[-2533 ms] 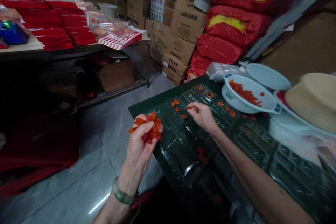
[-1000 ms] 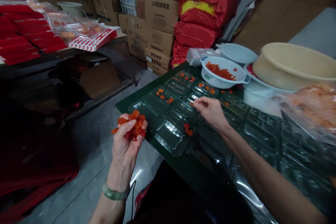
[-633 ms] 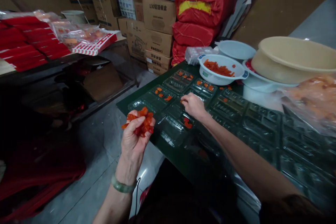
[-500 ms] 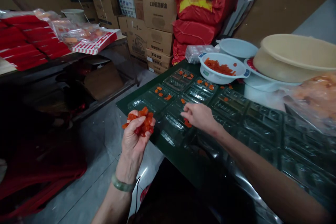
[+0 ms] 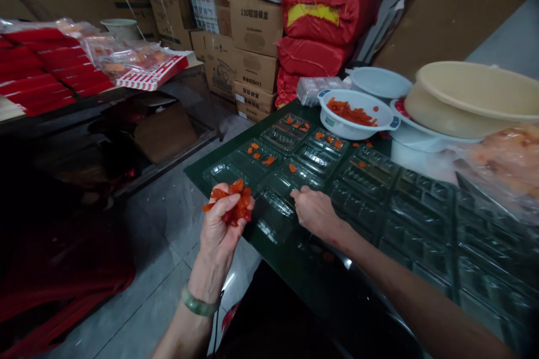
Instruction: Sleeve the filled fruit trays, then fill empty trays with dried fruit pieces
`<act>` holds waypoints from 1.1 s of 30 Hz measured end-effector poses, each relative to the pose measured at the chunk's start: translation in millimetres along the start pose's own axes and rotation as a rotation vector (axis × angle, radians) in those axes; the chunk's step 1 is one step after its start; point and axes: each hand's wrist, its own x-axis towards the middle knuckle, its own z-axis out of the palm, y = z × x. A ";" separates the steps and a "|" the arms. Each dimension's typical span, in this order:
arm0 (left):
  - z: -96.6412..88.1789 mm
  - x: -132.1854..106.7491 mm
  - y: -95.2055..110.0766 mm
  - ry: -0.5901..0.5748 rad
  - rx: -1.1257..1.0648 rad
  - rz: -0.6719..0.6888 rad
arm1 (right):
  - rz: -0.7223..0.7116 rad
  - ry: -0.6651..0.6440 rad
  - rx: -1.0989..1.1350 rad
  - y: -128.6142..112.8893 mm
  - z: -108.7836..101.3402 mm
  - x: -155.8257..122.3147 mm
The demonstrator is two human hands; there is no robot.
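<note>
While our left hand (image 5: 217, 235) curls shut around a clump of orange-red candied pieces (image 5: 233, 205), our right hand (image 5: 315, 214) lies empty, half-curled on a clear plastic blister tray (image 5: 275, 219), a few pieces in its cells; more fill the white plastic strainer bowl (image 5: 337, 126) beyond.

- Plastic trays (image 5: 290, 148) lie across the worktop (image 5: 311, 272).
- A handled basin (image 5: 330, 122) sits behind them, holding diced pieces (image 5: 351, 113).
- Stacked basins (image 5: 458, 104) stand to its right.
- Cartons (image 5: 255, 25) and, to their right, sacks (image 5: 326, 22) are piled behind the worktop.
</note>
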 end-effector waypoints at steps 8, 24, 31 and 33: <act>0.2 0.8 1.1 0.000 0.010 0.019 | 0.005 0.151 1.053 38.2 -8.3 32.1; -5.8 3.5 1.8 -0.017 -0.039 0.016 | 0.052 0.255 0.974 24.4 -10.6 74.7; -10.3 3.7 6.3 0.007 -0.044 0.041 | 0.111 0.293 1.050 32.3 -12.8 76.9; -10.2 4.3 6.3 0.014 -0.054 0.040 | 0.120 0.338 1.141 45.3 -17.7 63.2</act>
